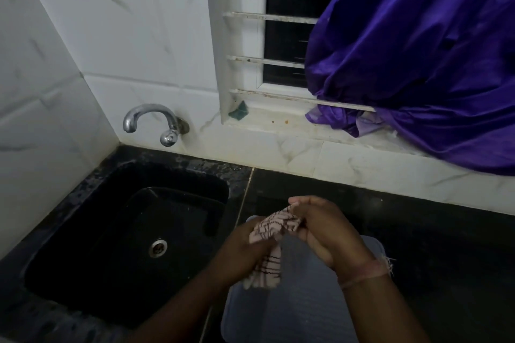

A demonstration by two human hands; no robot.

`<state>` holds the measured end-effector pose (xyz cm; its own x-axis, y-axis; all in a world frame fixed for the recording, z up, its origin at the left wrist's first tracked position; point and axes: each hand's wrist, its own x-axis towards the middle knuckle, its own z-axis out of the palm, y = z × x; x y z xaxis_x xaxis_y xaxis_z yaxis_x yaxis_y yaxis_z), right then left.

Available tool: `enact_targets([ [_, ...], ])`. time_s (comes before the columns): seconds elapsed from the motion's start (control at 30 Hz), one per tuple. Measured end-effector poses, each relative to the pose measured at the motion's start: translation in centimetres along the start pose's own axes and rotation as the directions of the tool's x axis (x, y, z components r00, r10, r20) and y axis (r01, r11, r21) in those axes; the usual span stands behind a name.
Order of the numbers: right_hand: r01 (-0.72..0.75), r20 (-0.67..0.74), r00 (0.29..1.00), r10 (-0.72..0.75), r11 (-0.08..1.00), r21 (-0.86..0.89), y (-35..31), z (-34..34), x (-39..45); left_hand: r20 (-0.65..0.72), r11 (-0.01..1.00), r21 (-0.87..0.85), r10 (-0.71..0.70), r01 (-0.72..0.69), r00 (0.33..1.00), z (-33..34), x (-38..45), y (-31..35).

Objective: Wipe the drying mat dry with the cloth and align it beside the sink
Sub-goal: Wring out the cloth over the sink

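From the head view, both hands held a pink cloth with dark stripes (274,234) just above the grey drying mat (303,306). The left hand (245,250) gripped its lower part and the right hand (320,228) pinched its top. The mat lay on the black counter (434,245), just beside the black sink (125,231). A purple curtain (418,58) hung by the window.

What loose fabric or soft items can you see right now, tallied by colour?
Pink striped: 1, the cloth gripped by the left hand and right hand
Grey: 1, the drying mat
Purple: 1, the curtain
Green: 1, the scrub pad
Total: 4
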<state>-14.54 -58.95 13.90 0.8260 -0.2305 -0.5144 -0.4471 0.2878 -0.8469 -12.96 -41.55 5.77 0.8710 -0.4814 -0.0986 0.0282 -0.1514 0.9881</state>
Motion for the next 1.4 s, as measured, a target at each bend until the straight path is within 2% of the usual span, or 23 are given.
enact_targets([
  [0.03,-0.01,0.016,1.0,0.01,0.999,0.04,-0.3,0.4,0.0,0.049,0.987,-0.144,-0.061,0.067,0.997,-0.9,0.1,0.5],
  [0.07,-0.022,0.021,1.0,0.021,0.998,0.065,-0.3,0.9,0.3,0.085,0.932,-0.321,-0.148,0.168,0.985,-2.1,0.1,1.0],
  [0.1,-0.047,0.024,0.999,0.046,0.996,0.07,-0.1,1.4,0.5,0.127,0.825,-0.483,-0.267,0.294,0.955,-3.1,0.0,1.1],
  [0.13,-0.077,0.025,0.997,0.076,0.996,0.047,0.5,1.9,1.0,0.176,0.719,-0.568,-0.37,0.401,0.912,-4.2,-0.3,1.0],
  [0.17,-0.115,0.039,0.993,0.114,0.993,0.02,1.2,2.6,1.3,0.227,0.649,-0.594,-0.431,0.474,0.874,-5.3,-0.5,0.6],
  [0.23,-0.193,0.141,0.969,0.202,0.979,-0.072,3.6,4.5,1.4,0.29,0.611,-0.567,-0.48,0.553,0.828,-7.3,-1.5,-0.2],
  [0.3,-0.259,0.218,0.933,0.286,0.955,-0.143,5.9,7.5,1.0,0.34,0.6,-0.548,-0.477,0.583,0.81,-9.7,-2.2,-0.9],
  [0.4,-0.277,0.239,0.93,0.279,0.96,-0.046,8.7,11.8,1.2,0.359,0.657,-0.445,-0.491,0.608,0.793,-13.7,-2.9,-1.4],
  [0.63,-0.19,0.203,0.963,0.176,0.98,0.052,10.0,20.1,2.2,0.058,0.831,-0.31,-0.468,0.461,0.882,-22.7,-4.0,-3.3],
  [0.7,-0.175,0.243,0.958,0.15,0.981,0.084,9.9,22.2,2.3,0.042,0.837,-0.303,-0.467,0.456,0.883,-24.7,-4.4,-3.2],
  [0.77,-0.156,0.295,0.948,0.123,0.984,0.09,9.8,24.1,2.3,0.095,0.835,-0.308,-0.45,0.456,0.888,-27.1,-5.0,-2.9],
  [0.83,-0.063,0.323,0.946,0.039,0.996,0.063,9.3,26.0,2.2,0.11,0.885,-0.286,-0.351,0.367,0.93,-29.3,-5.5,-2.0],
  [0.93,0.162,0.288,0.941,-0.178,0.984,0.077,7.4,28.9,2.0,-0.029,0.984,-0.162,-0.082,0.077,0.996,-32.4,-6.3,0.1],
  [1.0,0.273,0.284,0.909,-0.307,0.95,0.152,5.7,30.7,2.3,-0.093,0.986,-0.111,0.112,-0.122,0.989,-34.4,-6.6,2.0],
  [1.07,0.347,0.295,0.876,-0.381,0.924,0.164,4.6,32.3,2.7,-0.135,0.974,-0.066,0.205,-0.216,0.969,-36.0,-6.5,3.5],
  [1.13,0.362,0.272,0.881,-0.388,0.921,0.142,4.8,33.9,3.7,-0.191,0.987,-0.066,0.134,-0.148,0.973,-37.6,-5.9,3.2],
  [1.2,0.323,0.251,0.904,-0.348,0.937,0.136,5.3,35.4,4.8,-0.153,0.976,-0.217,-0.051,0.017,0.987,-39.1,-5.6,2.0],
  [1.27,0.288,0.24,0.921,-0.306,0.951,0.109,5.8,36.8,5.8,-0.074,0.906,-0.39,-0.207,0.163,0.976,-40.3,-5.6,0.3],
  [1.33,0.254,0.234,0.935,-0.267,0.964,0.084,6.1,38.1,6.8,-0.06,0.814,-0.536,-0.304,0.226,0.951,-40.8,-5.4,-1.2],
  [1.4,0.21,0.24,0.946,-0.22,0.975,0.068,6.5,39.2,8.0,-0.043,0.768,-0.575,-0.372,0.282,0.927,-40.8,-4.9,-2.2],
])
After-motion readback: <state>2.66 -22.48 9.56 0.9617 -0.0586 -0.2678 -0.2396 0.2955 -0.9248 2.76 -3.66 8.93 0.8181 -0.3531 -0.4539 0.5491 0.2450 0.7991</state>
